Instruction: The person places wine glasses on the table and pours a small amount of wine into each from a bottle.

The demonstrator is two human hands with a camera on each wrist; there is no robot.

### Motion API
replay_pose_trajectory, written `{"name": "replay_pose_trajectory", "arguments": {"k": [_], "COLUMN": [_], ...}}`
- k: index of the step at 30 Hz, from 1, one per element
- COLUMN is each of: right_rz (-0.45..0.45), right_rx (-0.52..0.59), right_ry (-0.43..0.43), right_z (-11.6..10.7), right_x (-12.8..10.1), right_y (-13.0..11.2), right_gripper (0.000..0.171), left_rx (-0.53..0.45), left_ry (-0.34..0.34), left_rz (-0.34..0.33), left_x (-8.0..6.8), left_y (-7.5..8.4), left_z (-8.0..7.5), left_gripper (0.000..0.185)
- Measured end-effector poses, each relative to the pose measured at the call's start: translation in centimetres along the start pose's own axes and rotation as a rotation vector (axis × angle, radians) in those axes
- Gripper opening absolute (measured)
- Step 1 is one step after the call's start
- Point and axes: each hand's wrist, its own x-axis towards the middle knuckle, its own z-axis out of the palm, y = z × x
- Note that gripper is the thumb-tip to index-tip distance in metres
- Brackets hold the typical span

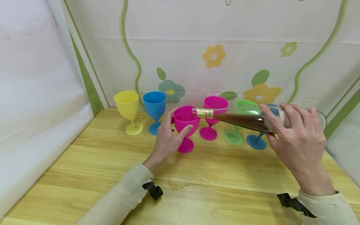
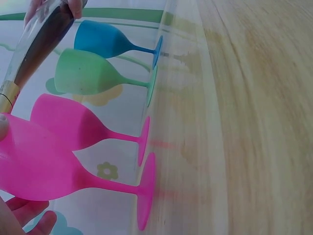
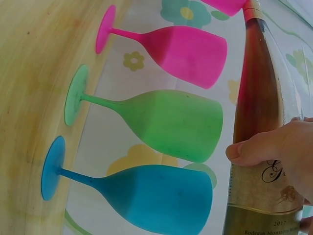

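L hand (image 1: 168, 137) wraps the bowl of the near pink cup (image 1: 184, 123), thumb on one side, fingers behind; grip holds it upright on the tabletop (image 1: 112, 175). R hand (image 1: 298, 137) has its grip closed round the bottle (image 1: 253, 118), w/ the label end under the palm. Bottle lies almost level, neck w/ gold foil (image 1: 204, 112) right at the pink cup's rim, mouth over the bowl. Dark liquid sits along the lower side of the bottle, reaching toward the neck; can't tell if any is flowing yet, and the inside of the cup shows no clear liquid.

Other cups, placed relative to the pink cup: 2nd pink cup (image 1: 213, 107) just behind-right, green cup (image 1: 239, 112) further right, blue cup (image 1: 257, 140) beyond that under the bottle, another blue cup (image 1: 154, 106) just left, yellow cup (image 1: 127, 106) far left. All upright, none visibly filled.

Judgement: pour is at the start. Cup steadied and bottle tipped: done. Filling this cup is still left, and, if they are meant to get some, the other five too.
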Motion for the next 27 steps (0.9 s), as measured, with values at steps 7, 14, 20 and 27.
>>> {"name": "replay_pose_trajectory", "arguments": {"k": [7,14,20,27], "right_rz": [-0.006,-0.013,-0.014,-0.017], "right_rx": [-0.003,-0.005,-0.005,-0.01], "right_ry": [-0.005,-0.018,-0.028,-0.058], "right_z": [-0.1,-0.18,-0.22,-0.37], "right_x": [0.08,0.1,0.09,0.02], "right_y": [0.06,0.05,0.09,0.21], "right_gripper": [0.082,0.084,0.084,0.085], "left_rx": [0.001,0.014,0.025,0.024], "left_ry": [0.004,0.004,0.002,0.004], "left_rz": [-0.009,-0.017,-0.025,-0.019], "left_x": [-0.11,-0.22,-0.19,-0.22], "left_y": [-0.01,0.05,-0.02,0.01], "left_z": [-0.04,-0.14,-0.14,-0.07], "left_gripper": [0.075,0.076,0.076,0.076]}}
